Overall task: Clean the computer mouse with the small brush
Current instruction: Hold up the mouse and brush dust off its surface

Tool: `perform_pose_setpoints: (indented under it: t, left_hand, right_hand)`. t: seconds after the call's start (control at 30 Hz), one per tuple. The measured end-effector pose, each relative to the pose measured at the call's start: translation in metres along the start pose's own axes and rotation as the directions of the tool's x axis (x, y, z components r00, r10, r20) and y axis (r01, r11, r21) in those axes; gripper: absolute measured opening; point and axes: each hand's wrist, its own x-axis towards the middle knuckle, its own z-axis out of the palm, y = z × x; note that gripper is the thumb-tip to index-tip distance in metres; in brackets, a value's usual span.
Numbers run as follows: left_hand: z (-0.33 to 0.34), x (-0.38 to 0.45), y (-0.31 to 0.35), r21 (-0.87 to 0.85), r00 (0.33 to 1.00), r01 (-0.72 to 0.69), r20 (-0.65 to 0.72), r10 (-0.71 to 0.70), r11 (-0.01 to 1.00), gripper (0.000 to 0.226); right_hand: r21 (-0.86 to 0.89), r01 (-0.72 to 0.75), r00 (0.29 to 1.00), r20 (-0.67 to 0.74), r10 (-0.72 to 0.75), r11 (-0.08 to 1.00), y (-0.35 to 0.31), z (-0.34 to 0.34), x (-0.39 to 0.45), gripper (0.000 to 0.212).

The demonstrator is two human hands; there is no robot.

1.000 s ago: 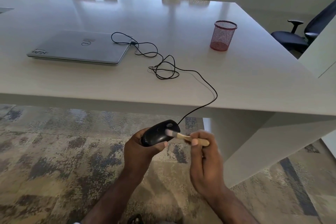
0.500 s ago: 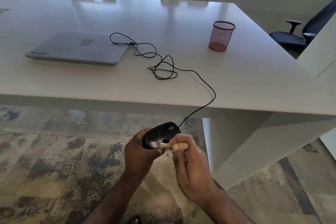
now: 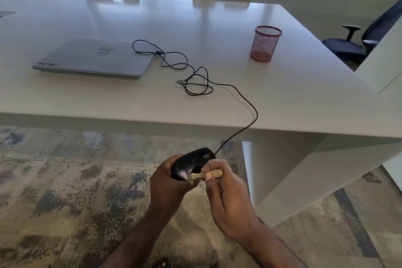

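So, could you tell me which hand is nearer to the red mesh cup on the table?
Right. The right hand, pinching the brush, sits nearer the cup; the left hand, gripping the mouse, is farther to the left. Both are below the table edge.

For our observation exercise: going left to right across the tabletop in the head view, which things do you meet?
Laptop → tangled cable → red mesh cup.
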Motion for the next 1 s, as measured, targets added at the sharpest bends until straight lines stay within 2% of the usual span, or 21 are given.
perform_pose_setpoints:
  t: [0.1, 0.17, 0.23, 0.3, 0.5, 0.57, 0.63, 0.73, 0.87, 1.0]
  left_hand:
    - [-0.001, -0.001, 0.002, -0.026, 1.0, -0.001, -0.004, 0.001, 1.0, 0.054]
    - [-0.002, -0.001, 0.003, -0.023, 1.0, -0.002, -0.011, 0.002, 1.0, 0.057]
    - [-0.003, -0.001, 0.003, -0.029, 1.0, -0.008, -0.007, 0.007, 1.0, 0.06]
    - [-0.003, -0.002, 0.004, -0.029, 1.0, -0.017, 0.004, 0.017, 0.999, 0.059]
    - [-0.003, -0.002, 0.002, -0.01, 1.0, -0.023, 0.012, 0.023, 1.0, 0.057]
    - [-0.003, -0.003, 0.004, -0.006, 1.0, -0.027, 0.009, 0.027, 1.0, 0.06]
    - [-0.003, -0.003, 0.006, -0.015, 1.0, -0.014, -0.001, 0.014, 1.0, 0.059]
    - [-0.005, -0.003, 0.007, -0.027, 1.0, 0.002, -0.02, -0.003, 1.0, 0.057]
    - [-0.003, -0.001, 0.007, -0.046, 0.999, 0.007, -0.034, -0.009, 0.999, 0.052]
    - [-0.001, 0.002, 0.004, -0.029, 0.999, 0.028, -0.025, -0.029, 0.999, 0.051]
  right_hand:
    - [0.061, -0.012, 0.993, -0.115, 0.019, 0.998, 0.003, -0.006, 0.005, 0.011]
    - [0.026, -0.038, 0.977, -0.207, 0.043, 0.999, 0.007, -0.011, 0.01, 0.012]
    - [-0.043, -0.083, 0.968, -0.24, 0.071, 0.996, 0.012, -0.013, 0.013, 0.011]
    - [-0.074, -0.11, 0.977, -0.193, 0.095, 0.991, 0.014, -0.011, 0.013, 0.011]
    - [-0.03, -0.024, 0.999, -0.024, 0.023, 0.999, 0.008, -0.005, 0.009, 0.011]
    - [0.021, -0.012, 0.998, -0.059, 0.013, 1.0, 0.007, -0.006, 0.009, 0.013]
    - [0.048, 0.001, 0.987, -0.16, 0.007, 0.999, 0.008, -0.01, 0.011, 0.014]
    - [-0.019, 0.002, 0.963, -0.27, -0.007, 1.0, 0.014, -0.017, 0.01, 0.01]
    - [-0.091, -0.021, 0.966, -0.258, -0.003, 0.996, 0.016, -0.016, 0.002, 0.01]
    - [-0.023, 0.025, 0.985, -0.167, -0.029, 0.999, 0.008, -0.003, -0.003, 0.009]
